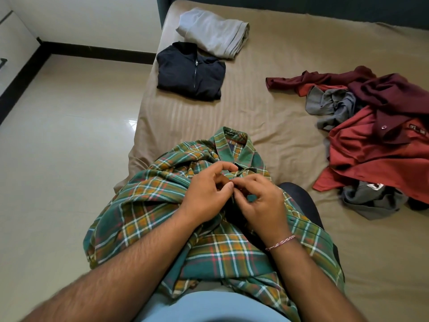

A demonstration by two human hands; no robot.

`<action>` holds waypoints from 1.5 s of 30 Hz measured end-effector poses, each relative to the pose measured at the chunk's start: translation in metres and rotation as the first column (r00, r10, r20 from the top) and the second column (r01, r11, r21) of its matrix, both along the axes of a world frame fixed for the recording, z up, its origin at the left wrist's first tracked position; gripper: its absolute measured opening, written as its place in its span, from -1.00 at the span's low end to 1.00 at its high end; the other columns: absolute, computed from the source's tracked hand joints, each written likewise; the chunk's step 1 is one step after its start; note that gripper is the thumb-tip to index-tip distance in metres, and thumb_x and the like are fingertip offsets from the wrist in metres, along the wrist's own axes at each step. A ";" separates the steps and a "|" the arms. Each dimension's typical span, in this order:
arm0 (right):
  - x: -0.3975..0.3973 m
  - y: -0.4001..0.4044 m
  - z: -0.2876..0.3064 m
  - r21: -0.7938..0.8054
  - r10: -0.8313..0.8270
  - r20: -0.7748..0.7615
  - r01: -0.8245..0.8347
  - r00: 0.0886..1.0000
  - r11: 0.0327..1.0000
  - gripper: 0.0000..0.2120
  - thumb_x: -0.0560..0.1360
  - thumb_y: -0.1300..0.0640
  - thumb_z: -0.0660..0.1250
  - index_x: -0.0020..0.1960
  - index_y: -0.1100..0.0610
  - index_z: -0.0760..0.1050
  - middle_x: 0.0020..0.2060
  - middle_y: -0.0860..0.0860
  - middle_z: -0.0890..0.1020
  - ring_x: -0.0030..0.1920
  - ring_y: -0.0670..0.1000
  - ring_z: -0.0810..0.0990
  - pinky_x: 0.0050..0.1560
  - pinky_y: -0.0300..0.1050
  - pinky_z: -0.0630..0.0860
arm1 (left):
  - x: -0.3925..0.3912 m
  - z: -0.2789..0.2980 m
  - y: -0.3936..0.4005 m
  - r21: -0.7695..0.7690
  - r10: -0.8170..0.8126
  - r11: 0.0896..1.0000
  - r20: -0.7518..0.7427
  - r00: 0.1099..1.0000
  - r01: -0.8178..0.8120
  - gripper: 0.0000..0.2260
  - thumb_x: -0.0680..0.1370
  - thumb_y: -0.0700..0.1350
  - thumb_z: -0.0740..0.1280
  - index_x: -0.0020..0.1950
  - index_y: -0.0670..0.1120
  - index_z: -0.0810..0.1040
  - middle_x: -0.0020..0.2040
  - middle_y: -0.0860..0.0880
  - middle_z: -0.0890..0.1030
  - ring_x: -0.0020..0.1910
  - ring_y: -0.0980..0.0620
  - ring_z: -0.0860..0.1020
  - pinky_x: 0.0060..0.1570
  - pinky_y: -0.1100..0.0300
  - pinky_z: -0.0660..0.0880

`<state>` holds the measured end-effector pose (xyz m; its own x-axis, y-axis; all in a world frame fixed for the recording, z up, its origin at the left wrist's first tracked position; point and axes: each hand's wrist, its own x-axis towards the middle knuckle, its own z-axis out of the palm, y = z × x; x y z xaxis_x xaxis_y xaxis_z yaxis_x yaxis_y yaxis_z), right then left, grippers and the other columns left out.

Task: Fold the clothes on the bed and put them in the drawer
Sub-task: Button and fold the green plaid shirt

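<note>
A green and orange plaid shirt [148, 205] lies across my lap and the near corner of the bed, collar pointing away from me. My left hand [209, 196] and my right hand [264, 203] meet at its front placket just below the collar, both pinching the cloth there. A folded black zip jacket [190, 70] and a folded grey garment [216, 31] lie at the far left of the bed. An unfolded heap of red, maroon and grey clothes [376, 135] lies on the right.
The bed has a tan striped sheet [267, 108] with bare room in the middle. A glossy cream tiled floor [65, 140] runs along the left. A white unit with a dark plinth [14, 43] stands at the far left.
</note>
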<state>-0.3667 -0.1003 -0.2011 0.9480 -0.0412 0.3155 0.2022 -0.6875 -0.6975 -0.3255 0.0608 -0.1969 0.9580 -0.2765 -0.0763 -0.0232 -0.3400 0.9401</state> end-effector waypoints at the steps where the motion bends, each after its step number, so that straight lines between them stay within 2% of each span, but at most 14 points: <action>1: -0.001 0.001 0.000 0.012 -0.023 0.002 0.023 1.000 1.000 -0.82 0.47 0.20 0.55 0.07 0.06 0.72 -0.06 -0.09 0.68 -0.07 -0.13 0.64 -0.04 -0.13 0.61 | 0.002 0.001 -0.001 -0.031 0.020 0.999 -0.023 1.000 -0.021 -0.69 0.57 -0.26 0.42 0.22 0.09 0.59 -0.27 0.04 0.68 -0.32 0.09 0.60 -0.23 0.13 0.56; 7: 0.000 0.003 0.005 -0.046 -0.056 0.009 0.057 0.998 0.997 -0.87 0.46 0.18 0.55 0.00 0.08 0.71 -0.10 -0.09 0.69 -0.09 -0.11 0.65 -0.06 -0.07 0.62 | 0.003 0.006 -0.003 -0.040 0.027 0.999 0.027 0.999 -0.026 -0.69 0.54 -0.29 0.40 0.15 0.09 0.58 -0.33 0.06 0.61 -0.37 0.13 0.55 -0.25 0.21 0.48; 10: 0.009 0.002 0.011 -0.027 -0.110 0.095 0.113 0.989 0.993 -0.90 0.45 0.22 0.52 -0.04 0.10 0.71 -0.13 -0.07 0.70 -0.13 -0.10 0.66 -0.09 -0.12 0.61 | 0.013 0.010 -0.010 -0.148 0.044 0.988 0.046 0.998 -0.037 -0.72 0.56 -0.32 0.41 0.15 0.03 0.60 -0.32 0.01 0.62 -0.34 0.03 0.58 -0.23 0.14 0.54; 12: 0.021 0.002 0.018 0.070 -0.206 0.128 0.199 0.970 0.978 -0.91 0.46 0.27 0.51 -0.08 0.10 0.71 -0.18 -0.09 0.70 -0.16 -0.13 0.65 -0.12 -0.14 0.60 | 0.024 0.019 -0.019 -0.229 0.066 0.972 0.069 0.995 -0.049 -0.74 0.57 -0.33 0.41 0.15 -0.01 0.60 -0.30 -0.09 0.63 -0.30 -0.13 0.59 -0.19 0.04 0.55; 15: 0.050 -0.001 0.034 0.278 -0.304 0.071 0.273 0.950 0.921 -0.92 0.50 0.23 0.50 -0.08 0.07 0.71 -0.17 -0.11 0.71 -0.11 -0.10 0.68 -0.07 -0.05 0.62 | 0.051 0.032 -0.035 -0.317 0.151 0.941 0.079 0.985 -0.118 -0.78 0.57 -0.32 0.39 0.11 -0.03 0.61 -0.27 -0.11 0.63 -0.26 -0.12 0.61 -0.15 -0.01 0.58; 19: 0.087 -0.014 0.067 0.520 -0.216 -0.057 0.214 0.975 0.827 -0.88 0.53 0.17 0.51 0.01 -0.02 0.68 -0.14 -0.07 0.72 -0.10 -0.01 0.71 -0.05 -0.03 0.68 | 0.096 0.056 -0.058 -0.468 0.301 0.850 0.053 0.952 -0.242 -0.79 0.60 -0.32 0.38 0.08 -0.01 0.62 -0.24 -0.06 0.64 -0.22 -0.07 0.64 -0.10 -0.01 0.61; 23: 0.122 -0.035 0.076 0.516 -0.203 -0.058 0.204 0.977 0.832 -0.85 0.49 0.16 0.55 -0.04 -0.06 0.66 -0.24 -0.06 0.68 -0.26 -0.02 0.65 -0.20 -0.15 0.62 | 0.138 0.076 -0.081 -0.500 0.340 0.835 0.142 0.930 -0.229 -0.86 0.62 -0.33 0.39 0.07 -0.09 0.60 -0.19 -0.07 0.67 -0.21 0.02 0.66 -0.14 0.17 0.61; 27: 0.175 -0.064 0.060 0.503 -0.179 -0.132 0.221 0.975 0.836 -0.86 0.51 0.18 0.53 -0.10 -0.05 0.67 -0.25 -0.12 0.70 -0.25 -0.10 0.67 -0.19 -0.22 0.60 | 0.191 0.060 -0.103 -0.456 0.330 0.860 0.155 0.931 -0.229 -0.84 0.62 -0.30 0.40 0.05 -0.04 0.60 -0.17 -0.08 0.67 -0.17 -0.05 0.67 -0.12 0.08 0.63; 31: 0.227 -0.091 0.019 0.498 -0.047 -0.404 0.262 0.914 0.827 -0.76 0.50 0.22 0.54 0.01 -0.11 0.66 -0.06 -0.24 0.73 -0.04 -0.17 0.71 0.04 -0.24 0.63 | 0.247 0.016 -0.123 -0.318 0.333 0.896 0.024 0.942 -0.309 -0.80 0.63 -0.29 0.38 0.11 0.02 0.58 -0.21 -0.09 0.66 -0.19 -0.07 0.66 -0.12 0.07 0.61; 33: 0.245 -0.104 0.003 0.554 0.032 -0.520 0.309 0.854 0.773 -0.74 0.52 0.25 0.51 0.07 -0.10 0.67 0.00 -0.22 0.74 0.04 -0.14 0.72 0.14 -0.14 0.65 | 0.268 0.001 -0.133 -0.210 0.350 0.910 -0.065 0.934 -0.356 -0.75 0.63 -0.30 0.36 0.18 0.04 0.56 -0.19 -0.07 0.68 -0.18 0.00 0.66 -0.10 0.13 0.59; 35: 0.250 -0.109 0.000 0.578 0.022 -0.595 0.408 0.804 0.707 -0.77 0.55 0.26 0.47 0.07 -0.06 0.69 -0.01 -0.15 0.76 0.05 -0.08 0.73 0.15 -0.07 0.66 | 0.276 -0.006 -0.137 -0.122 0.325 0.931 -0.153 0.933 -0.344 -0.68 0.64 -0.28 0.34 0.24 0.12 0.53 -0.15 -0.07 0.69 -0.14 -0.06 0.66 -0.04 0.04 0.61; 40: 0.262 -0.125 0.025 0.647 0.126 -0.735 0.632 0.667 0.428 -0.86 0.60 0.23 0.40 0.07 0.13 0.74 0.02 0.17 0.75 0.05 0.12 0.71 0.16 0.10 0.61 | 0.286 0.021 -0.144 -0.142 -0.008 0.989 -0.371 0.928 -0.049 -0.34 0.55 -0.37 0.33 0.52 0.18 0.30 0.15 0.00 0.65 -0.17 0.01 0.55 -0.09 0.14 0.54; 43: 0.268 -0.136 0.047 0.638 0.165 -0.748 0.627 0.643 0.448 -0.88 0.61 0.24 0.39 0.01 0.20 0.71 -0.03 0.24 0.74 -0.05 0.13 0.67 0.06 0.06 0.61 | 0.291 0.038 -0.130 -0.005 -0.212 0.975 -0.302 0.930 0.220 -0.22 0.55 -0.33 0.38 0.64 0.14 0.14 0.32 0.12 0.57 -0.09 0.06 0.60 -0.02 0.22 0.57; 45: 0.273 -0.143 0.054 0.647 0.207 -0.747 0.619 0.632 0.445 -0.88 0.62 0.24 0.37 -0.01 0.23 0.69 -0.09 0.26 0.73 -0.13 0.13 0.67 -0.02 0.04 0.62 | 0.295 0.041 -0.126 0.130 -0.267 0.945 -0.227 0.936 0.301 -0.21 0.53 -0.32 0.38 0.65 0.13 0.14 0.36 0.12 0.53 -0.06 0.06 0.60 0.01 0.26 0.56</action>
